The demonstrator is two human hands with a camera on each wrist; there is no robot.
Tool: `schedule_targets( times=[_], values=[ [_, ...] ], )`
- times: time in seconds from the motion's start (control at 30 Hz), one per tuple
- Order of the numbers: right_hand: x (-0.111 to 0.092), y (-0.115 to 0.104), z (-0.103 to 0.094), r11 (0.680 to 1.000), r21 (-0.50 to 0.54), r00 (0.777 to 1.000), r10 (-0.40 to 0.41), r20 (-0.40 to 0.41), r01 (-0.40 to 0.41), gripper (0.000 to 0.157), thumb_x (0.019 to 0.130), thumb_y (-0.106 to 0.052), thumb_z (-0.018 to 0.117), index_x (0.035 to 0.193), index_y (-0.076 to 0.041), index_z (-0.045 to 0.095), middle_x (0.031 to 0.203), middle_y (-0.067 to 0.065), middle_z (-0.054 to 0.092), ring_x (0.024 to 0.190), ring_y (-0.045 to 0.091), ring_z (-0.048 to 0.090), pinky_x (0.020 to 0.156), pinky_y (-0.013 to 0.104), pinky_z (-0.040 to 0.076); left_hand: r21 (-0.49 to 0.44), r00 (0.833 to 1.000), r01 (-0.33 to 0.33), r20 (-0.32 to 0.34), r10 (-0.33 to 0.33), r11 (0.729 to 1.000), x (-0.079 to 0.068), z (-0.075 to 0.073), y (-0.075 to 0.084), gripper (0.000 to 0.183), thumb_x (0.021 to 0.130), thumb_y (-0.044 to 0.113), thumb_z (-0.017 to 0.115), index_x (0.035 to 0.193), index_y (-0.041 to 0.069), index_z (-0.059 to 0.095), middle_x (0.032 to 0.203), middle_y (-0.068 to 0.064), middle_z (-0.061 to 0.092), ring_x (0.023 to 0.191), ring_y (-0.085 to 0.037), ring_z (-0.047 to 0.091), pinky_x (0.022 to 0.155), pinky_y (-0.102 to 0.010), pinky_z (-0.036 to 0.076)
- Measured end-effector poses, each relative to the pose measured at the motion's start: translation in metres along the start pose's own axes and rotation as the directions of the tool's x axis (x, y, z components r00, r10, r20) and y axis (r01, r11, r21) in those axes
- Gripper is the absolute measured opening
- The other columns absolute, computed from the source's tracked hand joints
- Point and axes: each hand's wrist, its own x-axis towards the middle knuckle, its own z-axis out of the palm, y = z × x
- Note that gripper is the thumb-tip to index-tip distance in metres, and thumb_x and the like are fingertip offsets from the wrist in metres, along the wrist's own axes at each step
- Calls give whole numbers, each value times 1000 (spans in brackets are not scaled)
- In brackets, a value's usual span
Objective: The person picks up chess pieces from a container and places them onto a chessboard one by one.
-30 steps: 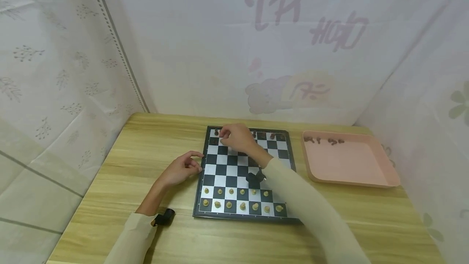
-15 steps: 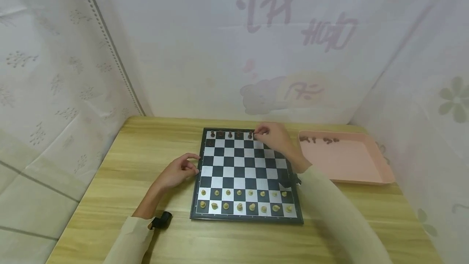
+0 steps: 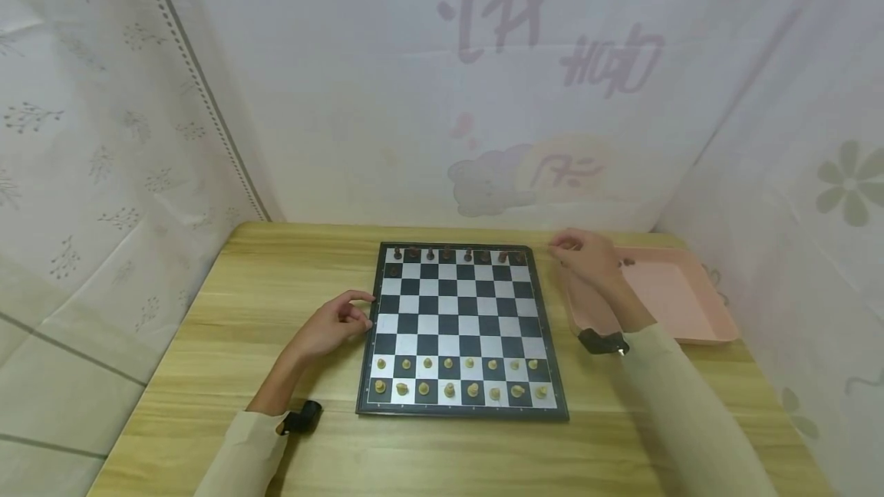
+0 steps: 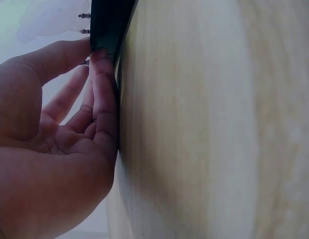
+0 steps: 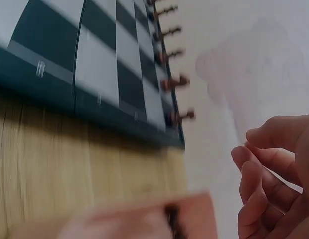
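A black-and-white chessboard (image 3: 447, 314) lies on the table. My left hand (image 3: 337, 326) rests at its left edge; in the left wrist view, the fingertips (image 4: 98, 54) touch the dark rim, fingers loosely bent. Pale chess pieces (image 3: 450, 390) stand in two rows on the near side. Dark chess pieces (image 3: 468, 255) line the far row, and a single dark piece (image 3: 394, 270) stands in front of them at the left. My right hand (image 3: 590, 258) is over the left part of the pink tray (image 3: 673, 336), thumb and fingertips together with nothing visible between them.
Small dark pieces (image 3: 626, 261) lie at the back of the tray, partly hidden by the right hand. The wooden table (image 3: 290, 267) meets printed cloth hangings (image 3: 359, 98) behind and at both sides. Black wrist cameras (image 3: 301, 417) are strapped to both forearms.
My right hand has moved right, from the far left of the board across the far row to the tray. The left hand has stayed at the board's edge.
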Motion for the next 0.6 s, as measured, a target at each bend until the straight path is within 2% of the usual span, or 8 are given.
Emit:
schedule_targets(
  times=[0.03,0.13,0.17,0.27,0.4,0.5,0.6],
  values=[
    [-1,6,-3,1000,-15,1000,15,-6,-15,22,105,-29,77,118,-12,78,110,13,77,98,34,68,101,71,43,3,1000,0,-1,0,1000,0,0,0,45,101,0,71,145,2,63,96,-8,75,87,-22,64,80,-36,47],
    [-3,21,-10,997,-52,999,49,-6,-49,30,105,-38,76,118,-11,79,113,14,78,106,36,68,105,73,37,13,1000,1,-4,-1,1000,1,1,-1,45,101,-1,70,145,2,63,96,-7,75,88,-22,65,81,-38,47],
    [-3,25,-12,996,-62,998,60,-1,-60,34,105,-41,75,119,-11,79,115,14,78,108,36,68,106,71,38,13,1000,1,-5,-1,1000,1,1,-1,45,101,-1,70,145,2,63,96,-7,75,88,-22,65,82,-38,48],
    [-3,33,-16,995,-60,996,82,46,-80,45,105,-49,74,124,-8,80,122,17,78,111,36,71,92,49,53,13,1000,-2,-3,2,1000,1,0,-3,45,101,-1,70,145,2,63,96,-7,75,89,-22,66,82,-38,48],
    [0,39,-17,993,-70,988,102,117,-94,44,107,-43,72,132,-7,79,131,20,76,113,37,72,89,44,58,10,1000,3,5,-3,1000,2,0,-4,44,101,-1,69,144,2,63,97,-8,75,90,-22,66,82,-36,48],
    [4,43,-16,988,-123,984,107,146,-90,37,108,-35,69,134,-11,80,137,19,74,121,38,69,96,49,55,12,1000,19,5,-19,1000,2,0,-4,43,102,-1,69,144,3,64,97,-8,76,90,-21,66,82,-35,47],
    [7,44,-16,977,-194,980,115,162,-83,36,108,-31,67,136,-13,80,142,20,71,130,42,63,104,57,48,13,1000,28,1,-28,1000,2,0,-3,43,102,0,70,144,4,64,97,-8,76,90,-21,66,83,-36,47]
  ],
)
